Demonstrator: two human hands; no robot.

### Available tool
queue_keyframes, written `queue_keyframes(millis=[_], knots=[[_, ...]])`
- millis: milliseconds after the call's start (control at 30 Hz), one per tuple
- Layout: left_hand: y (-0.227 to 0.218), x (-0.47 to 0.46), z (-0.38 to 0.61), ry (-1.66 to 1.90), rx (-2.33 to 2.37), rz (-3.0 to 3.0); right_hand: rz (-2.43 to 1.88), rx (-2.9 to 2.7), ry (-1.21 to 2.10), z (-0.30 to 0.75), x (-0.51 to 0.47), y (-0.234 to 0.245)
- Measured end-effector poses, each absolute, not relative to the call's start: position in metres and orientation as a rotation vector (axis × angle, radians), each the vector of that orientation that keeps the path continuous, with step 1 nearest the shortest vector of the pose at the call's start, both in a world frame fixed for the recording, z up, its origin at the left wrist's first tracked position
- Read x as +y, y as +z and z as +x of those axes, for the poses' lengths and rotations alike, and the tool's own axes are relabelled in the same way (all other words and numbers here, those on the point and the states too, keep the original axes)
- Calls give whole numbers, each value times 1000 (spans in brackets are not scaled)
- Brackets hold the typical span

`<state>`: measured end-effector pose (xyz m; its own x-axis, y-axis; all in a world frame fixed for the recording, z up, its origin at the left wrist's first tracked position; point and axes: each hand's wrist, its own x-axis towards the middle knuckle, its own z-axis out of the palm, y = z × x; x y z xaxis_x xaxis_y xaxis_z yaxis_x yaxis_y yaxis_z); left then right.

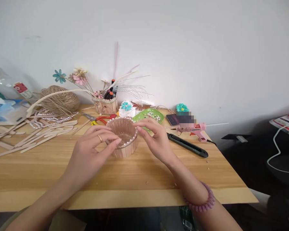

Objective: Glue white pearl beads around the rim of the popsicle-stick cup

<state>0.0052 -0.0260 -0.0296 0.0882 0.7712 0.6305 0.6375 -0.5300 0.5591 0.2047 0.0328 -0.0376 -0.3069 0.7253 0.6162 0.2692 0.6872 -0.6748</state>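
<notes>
A small round wooden-slat cup (pixel 125 151), open at the top and edged with pearly beads, stands upright on the table before me. My left hand (pixel 92 149), with a ring on one finger, reaches over its left side. The thumb and a finger come together above the near rim; whatever lies between them is too small to make out. At the right side of the rim, my right hand (pixel 156 138) has its thumb and forefinger closed near the beads. I cannot tell what that pinch holds. Behind it is a green dish (pixel 161 116) of loose beads.
Wooden sticks (pixel 38 136), a pearl string (pixel 42 118) and a twine ball (pixel 60 99) lie left. Pliers (pixel 102 119) and a decorated pen holder (pixel 108 106) stand behind the cup. Rightward are a phone (pixel 173 119), a pink glue gun (pixel 199 131) and a dark utility knife (pixel 188 145).
</notes>
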Motion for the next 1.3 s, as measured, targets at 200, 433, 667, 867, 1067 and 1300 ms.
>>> queue_keyframes(millis=[200,433,667,867,1067,1300], knots=[[-26,-20,12,1246,1565,2154,-757,-1906,368,201,37,-54],[-23,-22,11,1117,1614,2136,-803,-1893,446,196,36,-59],[-25,-20,10,1206,1613,2065,-854,-1902,627,192,35,-59],[-26,-18,9,1231,1586,1987,-817,-1878,689,190,35,-58],[-22,-18,11,1209,1591,1971,-800,-1872,682,189,37,-59],[-23,-19,10,1203,1666,1907,-813,-1852,721,189,36,-60]])
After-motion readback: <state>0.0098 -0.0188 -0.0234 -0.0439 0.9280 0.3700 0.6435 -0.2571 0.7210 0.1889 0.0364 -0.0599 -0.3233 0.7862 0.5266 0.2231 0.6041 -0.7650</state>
